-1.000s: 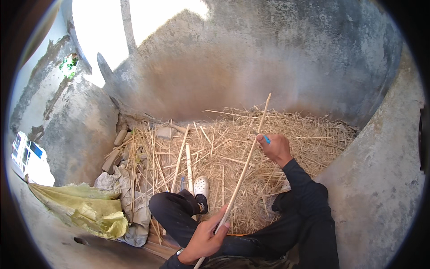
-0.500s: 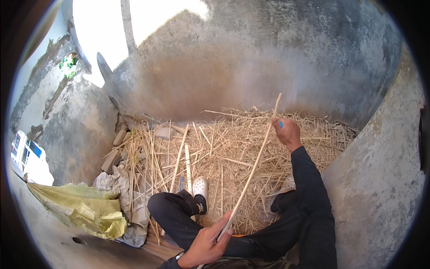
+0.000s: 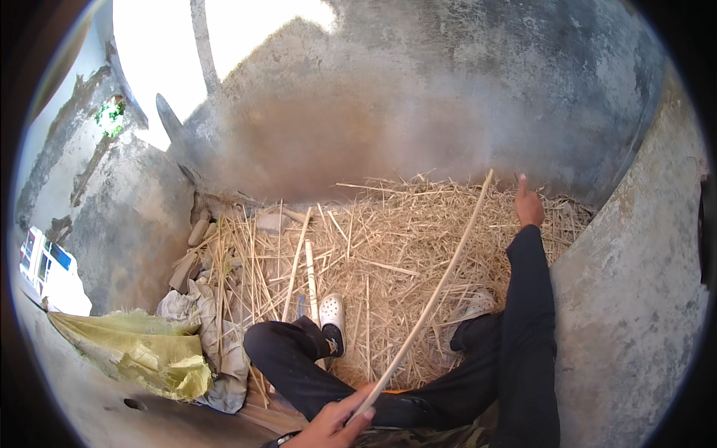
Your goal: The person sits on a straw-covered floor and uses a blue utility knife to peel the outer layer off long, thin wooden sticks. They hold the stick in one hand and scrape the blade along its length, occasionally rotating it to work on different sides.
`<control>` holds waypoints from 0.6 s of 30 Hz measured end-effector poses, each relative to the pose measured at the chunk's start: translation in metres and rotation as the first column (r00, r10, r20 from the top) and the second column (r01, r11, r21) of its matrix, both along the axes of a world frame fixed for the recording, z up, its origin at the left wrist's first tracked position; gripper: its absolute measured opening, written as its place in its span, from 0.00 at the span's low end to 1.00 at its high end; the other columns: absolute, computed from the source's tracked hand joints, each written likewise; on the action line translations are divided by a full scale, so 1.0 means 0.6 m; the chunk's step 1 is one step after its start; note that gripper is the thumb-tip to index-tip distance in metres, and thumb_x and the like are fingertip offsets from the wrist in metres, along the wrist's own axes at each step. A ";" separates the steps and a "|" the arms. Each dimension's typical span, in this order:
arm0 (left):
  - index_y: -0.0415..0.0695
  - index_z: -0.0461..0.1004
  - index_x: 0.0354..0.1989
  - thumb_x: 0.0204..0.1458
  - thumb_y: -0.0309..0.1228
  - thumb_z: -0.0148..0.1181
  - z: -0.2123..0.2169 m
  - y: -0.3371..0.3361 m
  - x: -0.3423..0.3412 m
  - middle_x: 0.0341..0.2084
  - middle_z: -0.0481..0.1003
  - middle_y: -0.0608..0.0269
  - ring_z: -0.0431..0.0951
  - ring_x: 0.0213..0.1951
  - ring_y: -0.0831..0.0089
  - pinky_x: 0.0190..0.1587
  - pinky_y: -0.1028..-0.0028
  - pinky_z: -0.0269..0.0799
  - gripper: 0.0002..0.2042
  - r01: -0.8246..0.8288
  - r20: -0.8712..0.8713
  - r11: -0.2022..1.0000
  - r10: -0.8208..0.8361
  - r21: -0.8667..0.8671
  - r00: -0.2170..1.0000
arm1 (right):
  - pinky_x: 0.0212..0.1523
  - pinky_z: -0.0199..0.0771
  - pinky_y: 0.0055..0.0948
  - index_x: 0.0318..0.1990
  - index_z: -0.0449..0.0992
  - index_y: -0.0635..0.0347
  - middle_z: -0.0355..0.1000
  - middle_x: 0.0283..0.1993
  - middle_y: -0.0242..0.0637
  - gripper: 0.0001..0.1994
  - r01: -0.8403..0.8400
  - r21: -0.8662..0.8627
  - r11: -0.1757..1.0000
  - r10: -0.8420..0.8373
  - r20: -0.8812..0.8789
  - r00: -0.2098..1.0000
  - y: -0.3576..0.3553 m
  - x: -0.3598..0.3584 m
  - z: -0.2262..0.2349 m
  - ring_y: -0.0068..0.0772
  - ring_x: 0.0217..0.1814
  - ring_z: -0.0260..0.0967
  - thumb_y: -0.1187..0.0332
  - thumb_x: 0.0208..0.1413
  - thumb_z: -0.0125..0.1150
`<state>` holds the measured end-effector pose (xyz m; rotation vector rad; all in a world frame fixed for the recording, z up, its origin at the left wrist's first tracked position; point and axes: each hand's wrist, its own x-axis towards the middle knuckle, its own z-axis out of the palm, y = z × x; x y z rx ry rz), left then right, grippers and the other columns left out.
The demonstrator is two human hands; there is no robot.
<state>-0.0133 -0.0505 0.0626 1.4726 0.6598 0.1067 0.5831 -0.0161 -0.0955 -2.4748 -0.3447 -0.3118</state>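
My left hand (image 3: 334,427), low in the view, is closed round the near end of a long pale bamboo strip (image 3: 432,300). The strip slants away up to the right, and its far tip stands free in front of the wall. Beyond the tip and to its right is my right hand (image 3: 529,207), apart from the strip. One finger points up while the others look curled; what they hold, if anything, is hidden. Under the strip lie my dark-trousered legs, bent, with a white clog (image 3: 333,310) on the left foot.
Straw-like shavings (image 3: 403,239) cover the floor up to the grey concrete wall (image 3: 448,97). Loose strips (image 3: 297,269) lie left of the clog. A yellow-green sack (image 3: 142,349) and crumpled pale cloth (image 3: 190,302) lie at the left. Another wall (image 3: 631,299) rises close on the right.
My right hand has left the strip and moved right and slightly up; the blue bit seen in it before no longer shows. The strip's far end has swung right, and my left hand is lower.
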 end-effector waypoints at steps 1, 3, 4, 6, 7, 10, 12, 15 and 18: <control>0.36 0.66 0.55 0.61 0.30 0.48 0.004 0.000 -0.010 0.21 0.65 0.66 0.65 0.22 0.77 0.25 0.74 0.64 0.16 -0.015 0.004 0.999 0.015 0.029 1.000 | 0.26 0.58 0.48 0.19 0.73 0.64 0.69 0.20 0.48 0.43 0.101 0.013 0.995 -0.100 -0.094 0.991 -0.017 0.032 -0.012 0.49 0.23 0.65 0.28 0.54 0.30; 0.38 0.57 0.62 0.62 0.31 0.48 0.003 0.018 0.004 0.21 0.63 0.70 0.62 0.24 0.83 0.26 0.80 0.60 0.22 -0.015 -0.025 0.994 0.012 -0.106 1.000 | 0.32 0.63 0.48 0.26 0.76 0.65 0.73 0.27 0.50 0.44 -0.073 0.151 0.986 0.095 -0.144 0.985 0.026 -0.009 0.040 0.52 0.29 0.69 0.29 0.54 0.27; 0.39 0.52 0.66 0.62 0.32 0.48 -0.006 0.019 0.009 0.21 0.61 0.73 0.60 0.24 0.86 0.26 0.84 0.58 0.25 -0.018 -0.050 0.977 0.007 -0.213 0.999 | 0.32 0.63 0.46 0.24 0.75 0.66 0.72 0.24 0.48 0.44 -0.157 0.188 0.970 0.185 -0.144 0.972 0.036 -0.055 0.068 0.50 0.28 0.68 0.29 0.55 0.27; 0.37 0.54 0.64 0.62 0.35 0.47 -0.024 0.044 0.036 0.19 0.63 0.70 0.61 0.18 0.86 0.22 0.84 0.57 0.24 -0.057 0.040 0.971 0.068 -0.232 0.997 | 0.30 0.62 0.41 0.20 0.69 0.66 0.66 0.19 0.42 0.41 -0.349 0.335 0.875 0.399 -0.092 0.912 0.049 -0.137 0.114 0.42 0.24 0.63 0.32 0.58 0.29; 0.37 0.55 0.64 0.62 0.36 0.46 -0.031 0.060 0.048 0.19 0.64 0.69 0.60 0.16 0.85 0.21 0.84 0.57 0.24 -0.074 0.053 0.959 0.092 -0.274 0.994 | 0.28 0.60 0.38 0.18 0.66 0.65 0.61 0.16 0.37 0.39 -0.455 0.436 0.777 0.515 -0.023 0.857 0.058 -0.174 0.128 0.37 0.22 0.60 0.34 0.59 0.32; 0.37 0.56 0.63 0.63 0.37 0.44 -0.053 0.089 0.059 0.18 0.66 0.67 0.60 0.13 0.84 0.18 0.85 0.57 0.24 -0.128 0.119 0.927 0.180 -0.352 0.976 | 0.19 0.56 0.33 0.16 0.68 0.61 0.56 0.11 0.32 0.34 -0.790 0.315 0.526 0.814 0.085 0.575 0.056 -0.333 0.149 0.28 0.14 0.54 0.38 0.59 0.44; 0.37 0.55 0.64 0.63 0.37 0.44 -0.051 0.096 0.066 0.18 0.66 0.66 0.59 0.12 0.83 0.17 0.86 0.56 0.24 -0.147 0.142 0.924 0.208 -0.352 0.968 | 0.15 0.58 0.36 0.16 0.72 0.57 0.61 0.10 0.34 0.34 -0.894 0.117 0.432 0.899 0.025 0.438 0.033 -0.424 0.146 0.35 0.12 0.60 0.33 0.53 0.46; 0.37 0.54 0.65 0.62 0.37 0.45 -0.041 0.100 0.078 0.19 0.66 0.66 0.59 0.13 0.84 0.17 0.86 0.55 0.25 -0.168 0.115 0.947 0.205 -0.273 0.972 | 0.16 0.64 0.36 0.14 0.73 0.56 0.63 0.09 0.37 0.36 -0.918 -0.044 0.395 0.913 0.125 0.387 0.005 -0.493 0.143 0.39 0.13 0.65 0.29 0.50 0.45; 0.39 0.51 0.67 0.63 0.35 0.46 -0.030 0.089 0.073 0.20 0.66 0.67 0.59 0.15 0.86 0.18 0.86 0.55 0.26 -0.190 0.078 0.970 0.203 -0.149 0.976 | 0.16 0.65 0.37 0.13 0.74 0.55 0.63 0.09 0.38 0.36 -0.887 -0.041 0.459 0.884 0.121 0.452 0.018 -0.486 0.138 0.42 0.12 0.67 0.29 0.50 0.45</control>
